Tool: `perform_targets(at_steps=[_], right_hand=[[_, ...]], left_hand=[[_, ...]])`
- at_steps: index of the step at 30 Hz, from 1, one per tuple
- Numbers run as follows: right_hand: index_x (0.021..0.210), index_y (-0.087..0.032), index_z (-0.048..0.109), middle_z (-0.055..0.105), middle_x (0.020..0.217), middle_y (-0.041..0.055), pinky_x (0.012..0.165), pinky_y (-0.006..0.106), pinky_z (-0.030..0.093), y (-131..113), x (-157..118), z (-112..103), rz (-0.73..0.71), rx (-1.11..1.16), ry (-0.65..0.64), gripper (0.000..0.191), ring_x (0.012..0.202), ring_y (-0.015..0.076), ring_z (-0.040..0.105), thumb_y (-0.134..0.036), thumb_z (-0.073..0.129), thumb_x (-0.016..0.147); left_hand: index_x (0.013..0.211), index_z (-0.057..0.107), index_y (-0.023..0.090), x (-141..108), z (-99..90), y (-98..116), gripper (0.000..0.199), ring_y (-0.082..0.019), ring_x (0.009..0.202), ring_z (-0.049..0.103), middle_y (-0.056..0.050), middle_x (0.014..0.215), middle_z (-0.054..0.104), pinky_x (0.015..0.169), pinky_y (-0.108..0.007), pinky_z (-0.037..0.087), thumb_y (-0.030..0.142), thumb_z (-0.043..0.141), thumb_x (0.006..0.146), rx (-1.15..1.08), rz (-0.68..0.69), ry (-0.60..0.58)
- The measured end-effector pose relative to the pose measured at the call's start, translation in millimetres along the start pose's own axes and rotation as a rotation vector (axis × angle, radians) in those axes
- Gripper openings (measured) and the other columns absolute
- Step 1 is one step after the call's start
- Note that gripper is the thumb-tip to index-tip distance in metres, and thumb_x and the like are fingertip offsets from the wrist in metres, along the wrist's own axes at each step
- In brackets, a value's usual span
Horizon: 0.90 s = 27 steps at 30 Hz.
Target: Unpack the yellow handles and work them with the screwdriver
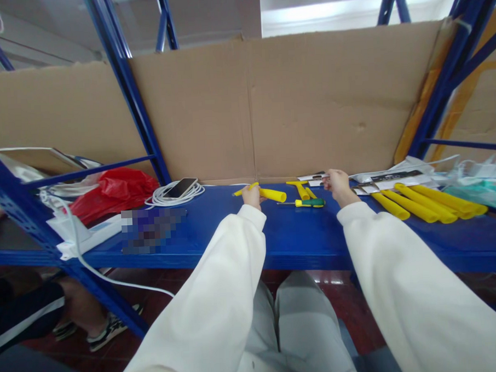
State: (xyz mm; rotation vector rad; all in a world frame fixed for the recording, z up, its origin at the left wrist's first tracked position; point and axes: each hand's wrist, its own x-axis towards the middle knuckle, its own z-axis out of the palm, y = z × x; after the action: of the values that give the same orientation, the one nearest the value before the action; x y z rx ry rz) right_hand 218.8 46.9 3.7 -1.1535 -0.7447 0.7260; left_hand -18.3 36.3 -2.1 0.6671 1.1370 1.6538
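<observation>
My left hand is closed around a yellow T-shaped plastic piece, whose round tubular handle points right. My right hand is raised over the back of the blue shelf, its fingers pinched together. What they hold, if anything, is too small to make out. Between my hands lie a second yellow T-shaped piece and a screwdriver with a green and yellow handle. Flat black-and-white packets are just left of my right hand. To its right, several yellow tubular handles lie side by side.
A coiled white cable with a phone on it sits at the back left. Beside it are a red plastic bag and a blue upright post. Cardboard walls the back. Another person's leg shows at lower left.
</observation>
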Motion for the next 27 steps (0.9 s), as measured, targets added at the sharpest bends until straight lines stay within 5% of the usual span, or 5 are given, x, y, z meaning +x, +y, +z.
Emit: perform_targets(at_steps=[7,21,27], right_hand=[[0.067,-0.022,0.053,0.055,0.052,-0.0013,0.042,0.023,0.04,16,42,-26,0.067,-0.19,0.042,0.023,0.043,0.0116,0.047,-0.007,0.067,0.075],[0.074,-0.022,0.054,0.055,0.062,-0.0023,0.051,0.024,0.05,28,72,-21,0.158,-0.189,0.05,0.023,0.052,0.012,0.057,-0.001,0.062,0.079],[0.079,-0.022,0.049,0.059,0.076,-0.0005,0.056,0.022,0.053,28,79,-21,0.228,-0.109,0.014,0.024,0.059,0.011,0.063,0.001,0.055,0.081]], left_hand=[[0.09,0.057,0.018,-7,-0.2,3,0.02,-0.01,0.052,0.053,0.004,0.064,0.051,0.056,-0.023,0.05,-0.001,0.054,0.083,-0.001,-0.028,-0.02],[0.127,0.057,0.013,-14,2.5,-1,0.047,-0.013,0.056,0.057,0.001,0.071,0.055,0.06,-0.029,0.053,0.0,0.057,0.082,0.048,-0.068,-0.044],[0.128,0.055,0.012,-15,3.1,-1,0.045,-0.012,0.053,0.053,0.003,0.07,0.053,0.062,-0.028,0.052,-0.002,0.055,0.085,0.041,-0.074,-0.082]])
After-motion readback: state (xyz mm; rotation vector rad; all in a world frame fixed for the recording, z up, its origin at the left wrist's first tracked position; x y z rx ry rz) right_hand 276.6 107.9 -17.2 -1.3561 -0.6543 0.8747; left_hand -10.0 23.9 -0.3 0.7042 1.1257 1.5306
